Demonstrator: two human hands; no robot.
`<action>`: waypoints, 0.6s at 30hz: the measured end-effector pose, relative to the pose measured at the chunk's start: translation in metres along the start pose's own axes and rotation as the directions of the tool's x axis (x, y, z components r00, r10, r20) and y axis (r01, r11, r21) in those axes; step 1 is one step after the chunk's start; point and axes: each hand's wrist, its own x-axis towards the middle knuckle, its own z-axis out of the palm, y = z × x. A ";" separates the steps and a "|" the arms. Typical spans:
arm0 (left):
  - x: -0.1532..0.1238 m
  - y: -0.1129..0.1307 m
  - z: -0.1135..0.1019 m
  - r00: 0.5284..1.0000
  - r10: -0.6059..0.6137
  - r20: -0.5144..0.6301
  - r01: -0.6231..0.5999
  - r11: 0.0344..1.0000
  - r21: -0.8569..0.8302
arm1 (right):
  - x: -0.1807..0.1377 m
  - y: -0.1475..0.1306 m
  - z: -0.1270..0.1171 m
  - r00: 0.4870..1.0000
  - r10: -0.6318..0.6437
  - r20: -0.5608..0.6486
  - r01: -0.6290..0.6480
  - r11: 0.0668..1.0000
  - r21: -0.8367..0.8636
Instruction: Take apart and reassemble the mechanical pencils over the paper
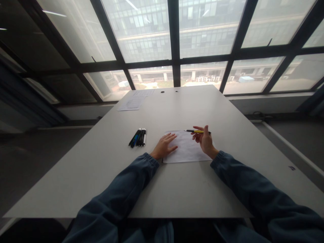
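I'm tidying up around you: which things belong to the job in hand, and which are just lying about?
Apparently in use:
yellow-and-black pen, in the right hand
white sheet, under the left hand

Apparently lying about:
group of pens
papers on the table's far left

Yellow and black on the pen (198, 131). White on the sheet of paper (188, 152), pale grey on the worktop (187, 192). Mostly black, with touches of blue and white, on the grouped pens (138, 137). Dark blue on the sleeves (121, 190).
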 end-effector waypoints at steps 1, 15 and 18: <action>0.000 -0.001 0.001 1.000 -0.006 0.019 0.006 1.000 0.008 | -0.001 0.000 0.002 0.998 -0.059 -0.002 0.059 0.996 -0.065; 0.000 0.003 -0.002 0.997 0.003 0.071 -0.005 0.999 0.032 | 0.002 0.015 -0.004 0.983 -0.115 0.142 0.178 0.773 -0.609; 0.001 0.004 -0.002 0.997 0.000 0.082 -0.003 0.999 0.034 | 0.005 0.021 -0.005 0.989 -0.084 0.123 0.145 0.738 -0.658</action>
